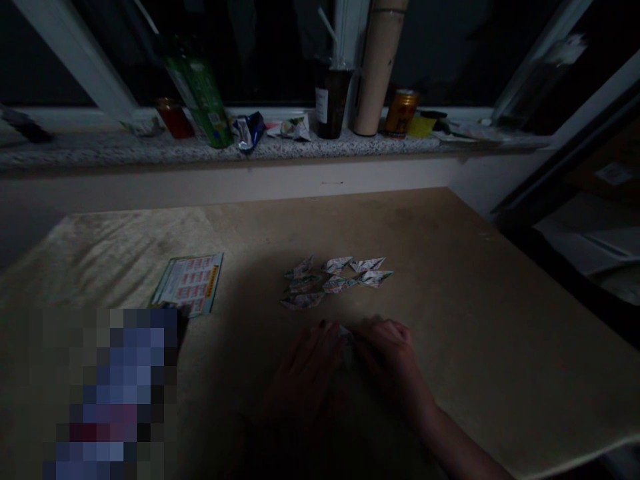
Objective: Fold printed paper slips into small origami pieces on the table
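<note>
A small piece of paper (345, 335) lies on the table between my two hands, mostly covered by them. My left hand (311, 357) holds its left side against the tabletop, fingers close together and fairly straight. On the other side, my right hand (387, 347) has its fingers curled and its fingertips on the paper's right edge. Just beyond the hands, several folded paper pieces (340, 285) with pointed ends and printed patterns sit in a loose cluster. Dim light hides the paper's folds and the fingertips' exact grip.
A printed card (190, 283) lies on the table (475, 320) to the left, near a pixelated blue shape (125, 373). Along the windowsill (280, 152) stand a green bottle (205, 100), a dark cup with a straw (333, 100), a tall tube (377, 73) and an orange can (401, 113).
</note>
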`<state>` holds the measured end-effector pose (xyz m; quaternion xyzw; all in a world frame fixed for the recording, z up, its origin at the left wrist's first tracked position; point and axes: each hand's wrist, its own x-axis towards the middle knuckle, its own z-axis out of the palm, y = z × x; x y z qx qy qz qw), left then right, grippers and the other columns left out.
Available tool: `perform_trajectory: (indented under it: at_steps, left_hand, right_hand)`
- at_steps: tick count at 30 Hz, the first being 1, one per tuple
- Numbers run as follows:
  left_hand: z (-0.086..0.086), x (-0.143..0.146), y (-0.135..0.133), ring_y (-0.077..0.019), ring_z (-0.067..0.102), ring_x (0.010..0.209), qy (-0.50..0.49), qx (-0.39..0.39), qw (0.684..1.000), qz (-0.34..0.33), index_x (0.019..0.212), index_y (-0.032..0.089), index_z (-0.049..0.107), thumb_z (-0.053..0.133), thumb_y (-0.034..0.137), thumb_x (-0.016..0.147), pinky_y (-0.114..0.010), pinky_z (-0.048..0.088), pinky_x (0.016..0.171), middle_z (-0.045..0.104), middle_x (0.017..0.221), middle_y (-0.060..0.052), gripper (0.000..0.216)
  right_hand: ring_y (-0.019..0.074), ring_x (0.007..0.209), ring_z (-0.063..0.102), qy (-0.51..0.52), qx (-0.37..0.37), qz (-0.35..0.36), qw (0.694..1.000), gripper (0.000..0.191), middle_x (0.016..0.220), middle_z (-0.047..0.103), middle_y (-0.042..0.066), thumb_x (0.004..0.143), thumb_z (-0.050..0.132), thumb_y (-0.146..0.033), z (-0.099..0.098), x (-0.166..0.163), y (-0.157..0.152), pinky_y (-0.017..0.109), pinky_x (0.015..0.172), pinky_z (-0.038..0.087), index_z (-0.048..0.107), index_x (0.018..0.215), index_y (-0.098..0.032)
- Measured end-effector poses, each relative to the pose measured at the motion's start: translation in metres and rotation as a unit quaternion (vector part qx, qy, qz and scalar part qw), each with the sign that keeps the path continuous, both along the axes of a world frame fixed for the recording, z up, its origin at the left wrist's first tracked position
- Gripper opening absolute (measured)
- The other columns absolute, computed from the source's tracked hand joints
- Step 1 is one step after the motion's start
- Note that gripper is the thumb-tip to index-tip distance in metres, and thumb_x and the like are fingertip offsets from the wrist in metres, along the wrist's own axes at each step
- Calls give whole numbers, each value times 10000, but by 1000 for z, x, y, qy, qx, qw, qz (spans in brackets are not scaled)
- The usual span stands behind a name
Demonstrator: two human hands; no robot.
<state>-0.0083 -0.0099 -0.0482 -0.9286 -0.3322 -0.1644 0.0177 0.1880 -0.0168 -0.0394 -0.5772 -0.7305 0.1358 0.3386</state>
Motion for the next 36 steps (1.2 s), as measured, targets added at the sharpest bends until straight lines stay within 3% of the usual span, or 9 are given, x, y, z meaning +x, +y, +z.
perform_trajectory:
  at_steps: [3, 9, 16, 20, 25, 30, 33, 36]
  left_hand:
    - [5, 3, -1, -269, 199, 1363, 55, -52, 997, -9, 1444, 113, 136, 394, 468, 867, -443, 160, 1099, 237, 1494, -115, 724]
    - [16, 5, -5, -242, 186, 1369, 88, -112, 990, 9, 1441, 135, 150, 455, 469, 846, -427, 161, 1104, 210, 1504, -89, 747]
    - [17, 4, -6, -278, 238, 1350, 66, -110, 991, 43, 1436, 202, 202, 501, 502, 824, -435, 226, 1076, 235, 1497, -105, 744]
    - [15, 3, -7, -266, 247, 1347, 67, -100, 991, 49, 1436, 174, 200, 491, 509, 825, -431, 199, 1085, 246, 1493, -104, 756]
    - [14, 4, -7, -258, 254, 1345, 70, -85, 993, 51, 1432, 156, 211, 425, 548, 846, -432, 160, 1096, 264, 1485, -102, 737]
    - [13, 4, -7, -253, 227, 1357, 74, -84, 993, 44, 1427, 118, 216, 387, 546, 861, -423, 150, 1099, 258, 1484, -117, 730]
    - [13, 4, -8, -251, 225, 1358, 65, -80, 994, 45, 1431, 109, 194, 381, 517, 871, -427, 160, 1099, 262, 1482, -122, 718]
    - [13, 4, -8, -261, 219, 1359, 62, -82, 994, 45, 1428, 96, 204, 393, 499, 866, -439, 170, 1099, 268, 1478, -133, 716]
  right_hand:
    - [187, 779, 575, -12, 2, -12, 1000, 186, 768, 654, 16, 910, 495, -294, -4, -1, 0, 380, 796, 335, 666, 980, -270]
    - [180, 804, 574, -20, 7, -16, 1000, 168, 807, 649, 8, 900, 511, -267, -3, -2, -2, 372, 807, 329, 649, 996, -262]
    - [211, 852, 586, -19, -6, -45, 999, 143, 854, 667, 15, 837, 569, -228, -4, -2, -10, 386, 810, 356, 635, 960, -259]
    - [225, 864, 596, -13, -11, -55, 998, 140, 851, 673, 22, 832, 559, -210, -4, -3, -12, 412, 826, 374, 644, 933, -258]
    - [239, 928, 614, 47, -15, -55, 997, 251, 989, 673, 72, 843, 535, -232, -4, -4, -21, 407, 822, 465, 587, 1088, -226]
    - [226, 1058, 593, 137, -69, -5, 988, 366, 1183, 611, 82, 850, 525, -215, 2, -6, -34, 367, 878, 509, 500, 1215, -231]
    - [211, 1173, 515, 109, -79, 65, 989, 437, 1287, 538, 81, 865, 502, -188, 4, -5, -38, 361, 959, 468, 434, 1294, -235]
    - [222, 1281, 395, 19, -32, 123, 992, 525, 1398, 421, 99, 866, 495, -161, 4, -1, -36, 397, 1023, 405, 356, 1368, -228]
